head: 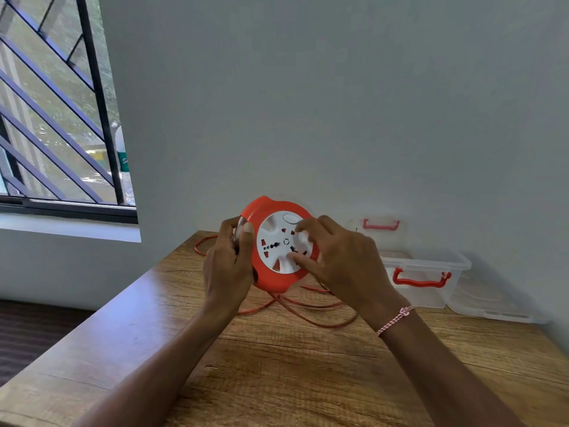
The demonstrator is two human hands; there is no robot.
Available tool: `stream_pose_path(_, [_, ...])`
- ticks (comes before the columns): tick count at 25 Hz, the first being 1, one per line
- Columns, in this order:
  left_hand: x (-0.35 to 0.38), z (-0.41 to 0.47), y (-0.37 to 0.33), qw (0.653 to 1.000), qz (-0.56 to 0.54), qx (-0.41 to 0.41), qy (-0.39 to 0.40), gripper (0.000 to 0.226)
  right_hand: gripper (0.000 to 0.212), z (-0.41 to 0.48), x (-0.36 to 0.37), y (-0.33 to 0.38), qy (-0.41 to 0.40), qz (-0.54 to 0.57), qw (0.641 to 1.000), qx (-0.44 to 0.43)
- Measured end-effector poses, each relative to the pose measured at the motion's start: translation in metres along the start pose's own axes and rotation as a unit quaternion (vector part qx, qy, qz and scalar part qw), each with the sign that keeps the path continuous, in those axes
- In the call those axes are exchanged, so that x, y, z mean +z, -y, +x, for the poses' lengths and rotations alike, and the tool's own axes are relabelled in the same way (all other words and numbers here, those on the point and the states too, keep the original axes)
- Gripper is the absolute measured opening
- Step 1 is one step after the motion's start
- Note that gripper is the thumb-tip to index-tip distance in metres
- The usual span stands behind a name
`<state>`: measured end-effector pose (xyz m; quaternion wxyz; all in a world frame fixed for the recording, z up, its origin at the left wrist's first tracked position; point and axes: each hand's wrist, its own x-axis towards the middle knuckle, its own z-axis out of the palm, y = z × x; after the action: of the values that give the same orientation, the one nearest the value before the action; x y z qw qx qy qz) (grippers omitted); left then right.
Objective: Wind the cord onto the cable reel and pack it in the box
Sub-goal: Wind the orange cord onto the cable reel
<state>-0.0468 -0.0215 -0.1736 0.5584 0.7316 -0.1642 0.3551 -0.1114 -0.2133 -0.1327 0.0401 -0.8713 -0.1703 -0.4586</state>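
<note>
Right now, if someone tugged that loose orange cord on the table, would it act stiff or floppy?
Probably floppy: the cord lies in loose curving loops on the table and hangs slack below the cable reel. It looks thin, so likely light, dragging rather than rolling. Its loops cross, so a quick pull might tangle them.

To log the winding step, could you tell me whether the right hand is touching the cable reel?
Touching. The head view shows the right hand with fingers curled on the white face of the cable reel.
</note>
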Motion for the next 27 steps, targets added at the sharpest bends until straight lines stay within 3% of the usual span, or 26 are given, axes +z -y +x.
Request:
stream_pose_path(2, [-0.001, 0.001, 0.001, 1.000, 0.001, 0.001, 0.000, 0.030, 0.061, -0.001, 0.000, -0.003, 0.056, -0.053, 0.993, -0.086])
stream_pose_path(4, [0.000, 0.000, 0.000, 1.000, 0.010, 0.011, 0.007, 0.035, 0.069, -0.002, 0.002, 0.002, 0.077, -0.084, 0.989, -0.092])
stream_pose_path(7, [0.002, -0.005, -0.002, 0.999, 0.012, 0.031, 0.025, 0.031, 0.071, -0.004, 0.006, 0.007, 0.037, -0.100, 0.991, -0.079])
stream_pose_path(10, [0.005, -0.011, -0.004, 0.998, 0.023, 0.044, 0.032, 0.036, 0.071, -0.004, 0.007, 0.012, 0.053, -0.050, 0.997, 0.013])
stream_pose_path(12, [0.005, -0.013, -0.006, 0.998, 0.025, 0.050, 0.033, 0.041, 0.070, -0.004, 0.009, 0.021, 0.047, 0.063, 0.985, 0.156])
stream_pose_path(13, [0.006, -0.014, -0.006, 0.998, 0.024, 0.054, 0.035, 0.041, 0.067, -0.004, 0.010, 0.025, 0.056, 0.171, 0.950, 0.256])
stream_pose_path(14, [0.007, -0.015, -0.007, 0.997, 0.025, 0.058, 0.035, 0.038, 0.064, -0.003, 0.011, 0.028, 0.069, 0.302, 0.885, 0.348])
stream_pose_path(15, [0.008, -0.015, -0.007, 0.997, 0.031, 0.060, 0.032, 0.035, 0.063, -0.002, 0.011, 0.030, 0.077, 0.402, 0.813, 0.414])
stream_pose_path(16, [0.008, -0.015, -0.006, 0.997, 0.037, 0.060, 0.028, 0.033, 0.061, -0.001, 0.010, 0.031, 0.081, 0.446, 0.777, 0.435])
stream_pose_path(17, [0.008, -0.014, -0.005, 0.998, 0.037, 0.053, 0.026, 0.031, 0.059, 0.000, 0.009, 0.030, 0.079, 0.423, 0.800, 0.419])
stream_pose_path(19, [0.007, -0.010, -0.004, 0.999, 0.016, 0.023, 0.020, 0.034, 0.053, -0.002, 0.004, 0.020, 0.037, 0.194, 0.940, 0.277])
stream_pose_path(20, [0.006, -0.008, -0.002, 1.000, 0.010, 0.010, 0.014, 0.035, 0.052, -0.002, 0.002, 0.013, 0.005, 0.081, 0.981, 0.174])
stream_pose_path(21, [0.004, -0.005, -0.002, 1.000, 0.012, 0.001, 0.007, 0.036, 0.053, -0.001, -0.001, 0.007, -0.007, 0.024, 0.997, 0.075])
stream_pose_path(23, [0.002, -0.002, -0.001, 1.000, 0.013, -0.003, -0.002, 0.035, 0.059, 0.001, -0.004, 0.001, 0.059, -0.019, 0.997, -0.043])
stream_pose_path(25, [0.001, -0.001, -0.001, 1.000, 0.016, 0.013, 0.007, 0.035, 0.066, -0.002, -0.001, 0.004, 0.098, -0.072, 0.989, -0.083])
stream_pose_path(27, [0.001, -0.003, -0.003, 0.999, 0.031, 0.038, 0.024, 0.038, 0.070, -0.005, 0.002, 0.007, 0.088, -0.102, 0.987, -0.093])
